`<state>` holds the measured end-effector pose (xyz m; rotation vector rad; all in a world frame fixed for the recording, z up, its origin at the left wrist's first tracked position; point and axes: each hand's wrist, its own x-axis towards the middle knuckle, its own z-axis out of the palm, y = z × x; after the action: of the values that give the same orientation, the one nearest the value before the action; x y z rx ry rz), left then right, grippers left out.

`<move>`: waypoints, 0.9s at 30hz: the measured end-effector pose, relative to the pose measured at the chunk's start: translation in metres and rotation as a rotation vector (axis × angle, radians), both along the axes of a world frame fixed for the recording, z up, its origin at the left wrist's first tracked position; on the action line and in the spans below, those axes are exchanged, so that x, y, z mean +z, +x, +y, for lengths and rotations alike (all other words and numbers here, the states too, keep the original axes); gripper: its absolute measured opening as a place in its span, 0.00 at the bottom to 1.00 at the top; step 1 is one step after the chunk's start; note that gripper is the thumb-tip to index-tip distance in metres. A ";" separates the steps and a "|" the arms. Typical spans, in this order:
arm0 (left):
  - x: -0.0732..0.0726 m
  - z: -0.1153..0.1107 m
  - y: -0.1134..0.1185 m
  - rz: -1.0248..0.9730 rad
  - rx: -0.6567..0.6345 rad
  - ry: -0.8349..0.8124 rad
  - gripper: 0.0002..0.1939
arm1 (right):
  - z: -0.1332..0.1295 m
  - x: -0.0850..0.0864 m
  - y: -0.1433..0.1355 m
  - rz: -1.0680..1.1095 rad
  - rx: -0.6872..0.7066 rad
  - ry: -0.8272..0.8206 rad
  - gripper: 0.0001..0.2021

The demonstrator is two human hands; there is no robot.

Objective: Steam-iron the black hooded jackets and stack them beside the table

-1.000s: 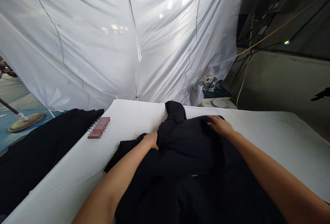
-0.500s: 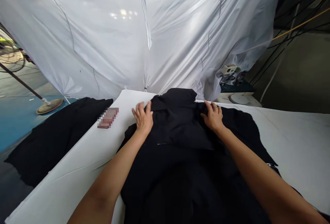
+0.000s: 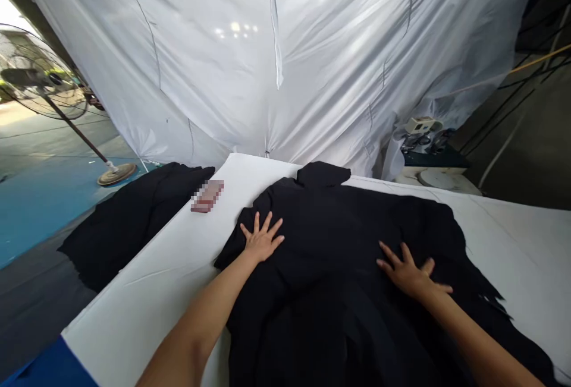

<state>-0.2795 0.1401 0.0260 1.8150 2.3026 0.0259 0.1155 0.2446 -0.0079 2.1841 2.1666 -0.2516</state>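
Left hand (image 3: 261,243) and right hand (image 3: 413,277) moved nearer in head view, from garment's (image 3: 330,226) far end onto its body. Both open, fingers spread on cloth, gripping nothing. Garment: plain black, now flatter, lightly creased, spread across white table (image 3: 173,280).

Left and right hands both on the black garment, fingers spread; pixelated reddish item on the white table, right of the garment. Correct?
One fix: the pixelated reddish item is left of the black garment, per the head view. Rest stands: left hand and right hand on the garment, fingers spread; item on the white table.
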 end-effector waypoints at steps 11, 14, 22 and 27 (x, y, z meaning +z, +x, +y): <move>0.006 -0.046 0.051 0.074 -0.045 0.118 0.28 | -0.077 0.029 0.031 -0.125 -0.002 0.244 0.30; -0.009 -0.076 0.055 0.067 -0.063 0.076 0.27 | -0.111 0.015 0.041 -0.176 -0.002 0.243 0.29; -0.016 -0.095 0.046 0.049 -0.116 -0.022 0.27 | -0.157 0.001 0.044 -0.187 -0.052 0.206 0.29; -0.017 -0.090 0.045 0.011 -0.059 -0.054 0.28 | -0.140 0.009 0.051 -0.142 -0.018 0.088 0.28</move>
<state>-0.2347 0.0498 0.0089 1.8600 2.2333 -0.0547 0.1666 0.1050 0.0009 2.1935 2.1208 -0.0016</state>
